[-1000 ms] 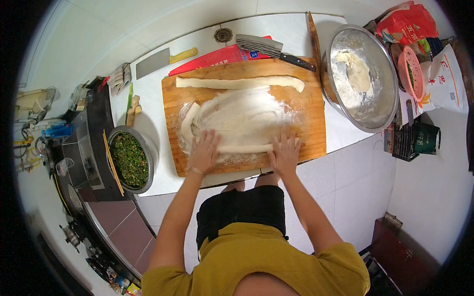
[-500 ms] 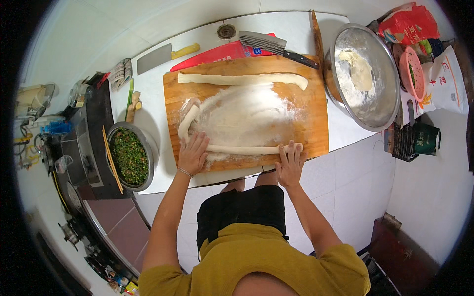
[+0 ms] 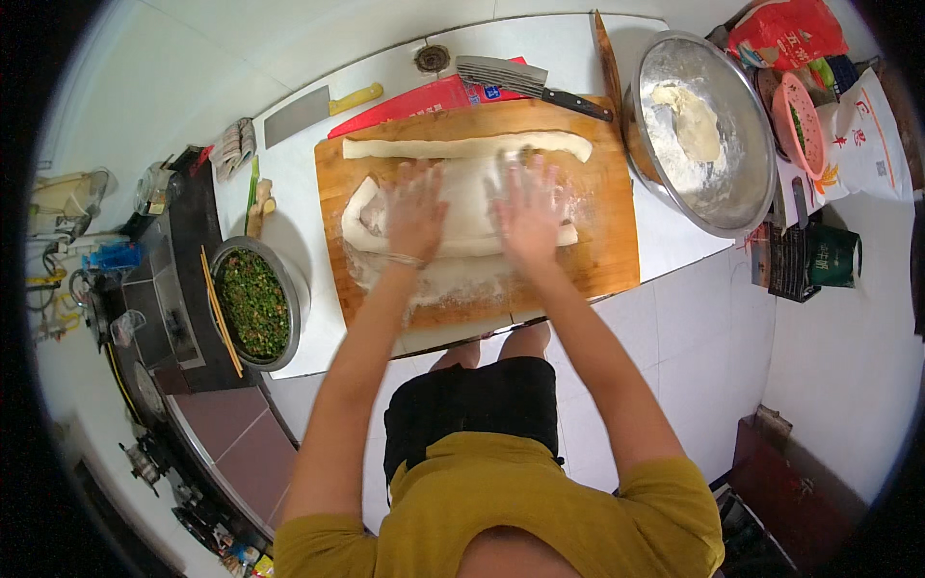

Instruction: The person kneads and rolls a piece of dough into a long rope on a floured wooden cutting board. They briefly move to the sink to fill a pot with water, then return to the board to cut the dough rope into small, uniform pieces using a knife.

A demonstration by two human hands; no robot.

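On the floured wooden board (image 3: 602, 255), a long dough rope (image 3: 467, 248) lies crosswise, its left end bent away from me. My left hand (image 3: 416, 214) stretches flat over the rope, fingers spread and smeared by motion. Level with it, my right hand (image 3: 527, 214) is also open, fingers apart, its palm over the rope nearer the right end. Both hands seem to press on the dough without gripping it. A second dough rope (image 3: 462, 146) stretches along the far edge of the board, just beyond my fingertips.
Right of the board, a large metal bowl (image 3: 756, 183) holds dough and flour. Behind lie a cleaver (image 3: 299, 116), a black-handled knife (image 3: 576, 104) and a red packet (image 3: 400, 117). Left stands a bowl of chopped green filling (image 3: 252, 306) with chopsticks (image 3: 221, 313). A pink basket (image 3: 811, 144) sits far right.
Both hands have slid away from me across the board. The nearer dough rope has rolled with them from the near edge toward the middle.
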